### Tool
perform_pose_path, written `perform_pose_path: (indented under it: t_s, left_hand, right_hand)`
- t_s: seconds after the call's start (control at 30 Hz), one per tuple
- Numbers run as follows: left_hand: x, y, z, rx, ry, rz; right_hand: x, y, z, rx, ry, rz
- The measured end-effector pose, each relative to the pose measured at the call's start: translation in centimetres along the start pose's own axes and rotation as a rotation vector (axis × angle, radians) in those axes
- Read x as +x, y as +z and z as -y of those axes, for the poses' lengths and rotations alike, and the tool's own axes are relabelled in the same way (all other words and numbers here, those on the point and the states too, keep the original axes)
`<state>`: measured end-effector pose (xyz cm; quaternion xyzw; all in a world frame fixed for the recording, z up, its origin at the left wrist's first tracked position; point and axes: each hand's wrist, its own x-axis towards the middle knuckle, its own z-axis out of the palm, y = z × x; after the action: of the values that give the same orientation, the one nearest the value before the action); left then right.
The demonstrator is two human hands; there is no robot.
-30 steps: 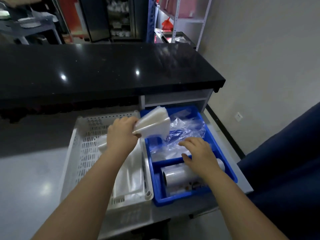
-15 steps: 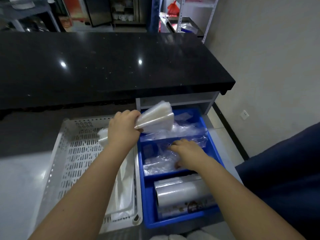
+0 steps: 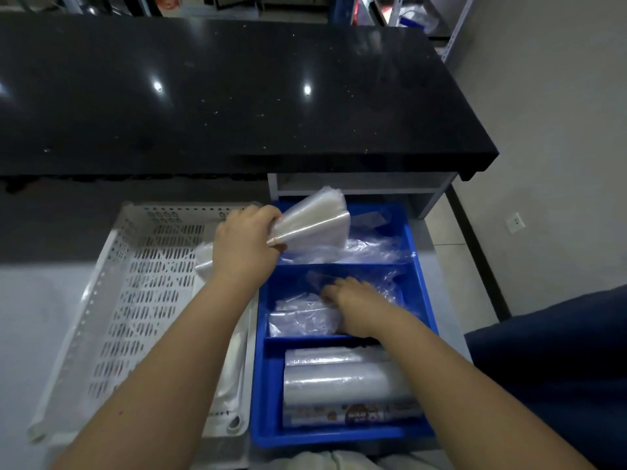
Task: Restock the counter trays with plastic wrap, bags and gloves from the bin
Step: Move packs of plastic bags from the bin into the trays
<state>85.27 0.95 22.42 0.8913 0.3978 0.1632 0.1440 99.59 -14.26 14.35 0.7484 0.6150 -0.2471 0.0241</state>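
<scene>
A blue tray [image 3: 422,300] with three compartments sits on the lower counter. My left hand [image 3: 246,240] grips a folded stack of clear plastic bags [image 3: 314,225] above the far compartment, which holds loose clear plastic [image 3: 373,249]. My right hand [image 3: 353,300] reaches down into the middle compartment, fingers on crumpled clear gloves or bags [image 3: 302,315]; whether it grips them I cannot tell. Rolls of plastic wrap [image 3: 339,378] lie in the near compartment. To the left stands a white perforated bin [image 3: 135,300] with white plastic [image 3: 234,361] along its right side.
A black stone countertop [image 3: 237,96] overhangs the far side. An open grey shelf [image 3: 356,188] lies under it behind the blue tray. A dark blue fabric surface [image 3: 559,368] is at the right. Metal shelving [image 3: 424,15] stands at the back.
My right hand moved from the wrap roll in the near compartment forward into the middle compartment. My left hand keeps holding the bag stack in about the same place. My view tilted down.
</scene>
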Motion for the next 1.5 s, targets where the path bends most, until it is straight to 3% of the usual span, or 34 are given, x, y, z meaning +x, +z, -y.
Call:
perform_pose_path:
  t_s: [0.17,0.27,0.4,0.73,1.0,1.3,1.4,1.5]
  left_hand:
    - [-0.3,-0.1,-0.6,0.005,-0.025,0.014]
    - [-0.4,-0.5,-0.7,0.005,-0.03,0.013]
    - [-0.7,-1.0,-0.8,0.017,-0.008,0.007]
    - [0.8,-2.1,-4.1,-0.04,0.066,0.148]
    - [-0.9,2.0,-7.6,-0.03,0.163,0.347]
    - [-2.5,6.4,-6.7,0.07,0.222,0.324]
    - [-2.7,5.6,-5.3,0.063,0.227,0.334]
    - [-2.5,3.0,-4.1,-0.023,0.205,0.231]
  right_hand:
    - [0.6,-0.5,0.0,0.06,0.067,0.104]
    - [0.4,-0.7,0.4,-0.004,0.011,0.084]
    - [-1.0,-1.4,0.9,0.026,-0.026,-0.005]
    - [-6.2,-4.9,1.4,-0.205,-0.197,-0.417]
    - [-11.2,-4.2,-0.6,-0.215,-0.044,-0.422]
    - [-11.9,-3.2,-1.6,-0.185,0.066,-0.354]
    - [-11.4,-3.2,-1.4,-0.212,0.086,-0.318]
    - [-10.4,-3.9,-0.9,-0.228,0.088,-0.315]
